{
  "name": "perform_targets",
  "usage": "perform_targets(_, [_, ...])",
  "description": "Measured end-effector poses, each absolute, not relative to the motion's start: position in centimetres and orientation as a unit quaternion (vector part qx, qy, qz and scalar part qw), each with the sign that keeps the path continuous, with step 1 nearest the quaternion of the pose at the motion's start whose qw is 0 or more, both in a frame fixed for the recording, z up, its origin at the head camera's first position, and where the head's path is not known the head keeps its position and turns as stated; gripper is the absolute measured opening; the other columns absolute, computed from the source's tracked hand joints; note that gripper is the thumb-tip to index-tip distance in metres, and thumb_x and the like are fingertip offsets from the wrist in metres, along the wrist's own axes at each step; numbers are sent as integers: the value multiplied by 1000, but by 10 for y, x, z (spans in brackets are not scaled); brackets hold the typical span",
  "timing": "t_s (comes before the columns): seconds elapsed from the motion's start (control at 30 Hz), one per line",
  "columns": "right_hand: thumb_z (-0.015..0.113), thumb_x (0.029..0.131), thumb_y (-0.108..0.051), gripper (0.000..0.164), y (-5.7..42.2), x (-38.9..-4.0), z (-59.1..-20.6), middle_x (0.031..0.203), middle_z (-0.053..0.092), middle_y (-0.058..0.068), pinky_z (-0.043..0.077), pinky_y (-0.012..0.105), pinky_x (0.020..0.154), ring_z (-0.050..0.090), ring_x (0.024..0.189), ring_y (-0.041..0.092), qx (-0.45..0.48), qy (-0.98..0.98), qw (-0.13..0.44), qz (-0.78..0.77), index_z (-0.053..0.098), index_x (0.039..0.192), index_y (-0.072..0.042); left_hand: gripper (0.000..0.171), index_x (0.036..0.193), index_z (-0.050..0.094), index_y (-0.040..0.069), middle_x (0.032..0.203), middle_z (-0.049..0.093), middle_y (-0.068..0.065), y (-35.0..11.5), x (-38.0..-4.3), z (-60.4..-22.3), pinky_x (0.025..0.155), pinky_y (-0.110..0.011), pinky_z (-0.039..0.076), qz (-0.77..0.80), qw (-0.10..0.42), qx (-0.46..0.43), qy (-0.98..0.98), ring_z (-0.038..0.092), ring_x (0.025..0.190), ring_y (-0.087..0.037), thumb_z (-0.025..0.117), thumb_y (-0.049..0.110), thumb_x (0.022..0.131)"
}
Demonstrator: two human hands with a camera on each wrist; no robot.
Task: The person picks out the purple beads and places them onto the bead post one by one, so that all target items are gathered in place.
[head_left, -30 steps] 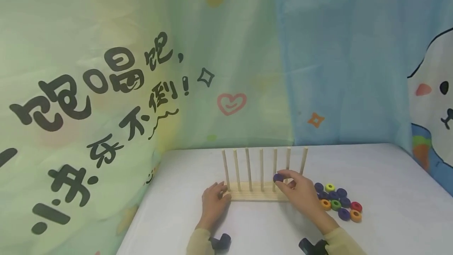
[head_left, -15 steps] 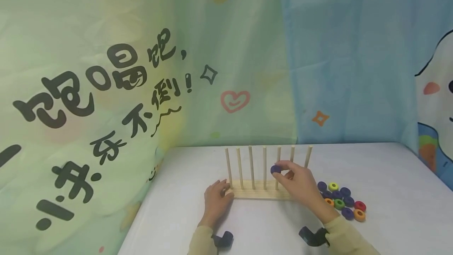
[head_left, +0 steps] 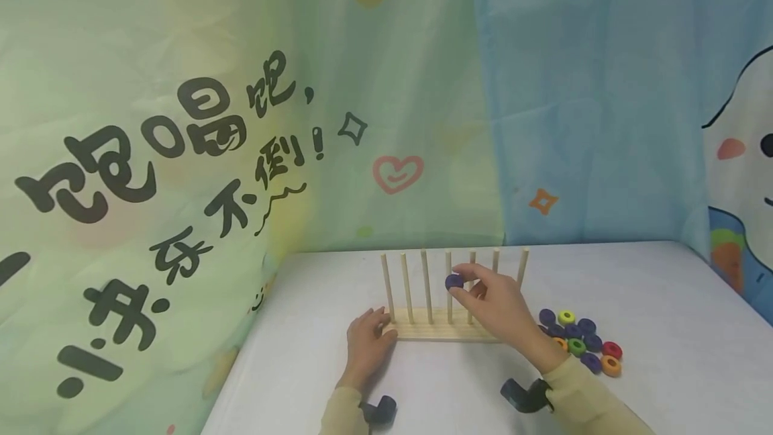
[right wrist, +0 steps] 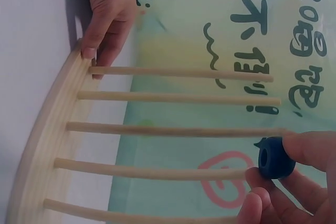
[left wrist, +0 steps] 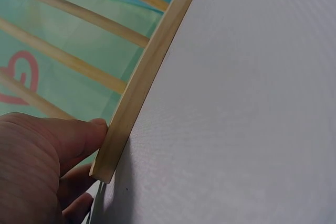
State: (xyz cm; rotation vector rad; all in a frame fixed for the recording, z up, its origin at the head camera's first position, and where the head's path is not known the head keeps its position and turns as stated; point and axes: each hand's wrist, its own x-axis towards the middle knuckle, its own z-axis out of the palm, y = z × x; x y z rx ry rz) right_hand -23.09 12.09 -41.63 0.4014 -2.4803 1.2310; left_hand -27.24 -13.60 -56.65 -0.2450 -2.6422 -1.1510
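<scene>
A wooden peg rack [head_left: 447, 333] stands on the white table, a long flat base with a row of several upright pegs. My left hand [head_left: 365, 349] holds its left end, the thumb [left wrist: 84, 136] on the front edge and other fingers reaching behind. Between the thumb and fingertips of my right hand [head_left: 500, 304] is a dark blue wooden ring [right wrist: 278, 159], its hole showing in the right wrist view. In the head view this ring overlaps the upper part of the middle peg [head_left: 449, 304]. No ring sits on the pegs that show; the base's right end is hidden behind my right hand.
To the right of the rack lies a loose group of rings: several dark blue ones, a yellow ring [head_left: 566, 317], a green ring [head_left: 576, 347], a red ring [head_left: 612, 350] and an orange ring [head_left: 611, 366]. A printed curtain [head_left: 423, 99] hangs behind the table.
My right hand has moved left and upward with the dark blue ring, from near the fifth peg to the middle one. The left hand stays on the rack's end.
</scene>
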Motion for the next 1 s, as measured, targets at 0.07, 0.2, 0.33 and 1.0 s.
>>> perform_targets(0.07, [75, 86, -18, 32, 118, -232, -414, 101, 72, 3, 49, 25, 57, 59, 66, 9, 148, -871, 176, 434, 68, 116, -11, 30, 110, 70, 7, 130, 63, -12, -136, -272, -567, 113, -59, 24, -395, 124, -83, -906, 48, 129, -36, 70, 18, 82])
perform_targets(0.2, [75, 86, -21, 32, 113, -235, -408, 103, 72, 1, 50, 24, 57, 59, 65, 7, 162, -869, 181, 431, 69, 116, -12, 30, 110, 70, 6, 130, 63, -13, -136, -272, -566, 113, -59, 23, -402, 124, -81, -903, 48, 130, -36, 71, 17, 82])
perform_targets(0.33, [74, 87, -22, 32, 108, -237, -401, 106, 72, 2, 50, 25, 57, 58, 64, 6, 180, -868, 180, 426, 69, 117, -13, 30, 111, 70, 7, 130, 63, -12, -135, -270, -564, 114, -59, 21, -406, 118, -71, -904, 47, 131, -35, 70, 18, 83])
perform_targets(1.0, [72, 88, -23, 34, 80, -248, -371, 112, 70, 1, 51, 26, 55, 61, 69, 8, 198, -857, 157, 449, 68, 121, -13, 30, 112, 70, 9, 132, 62, -10, -133, -269, -561, 115, -58, 21, -402, 111, -58, -907, 46, 132, -33, 70, 18, 84])
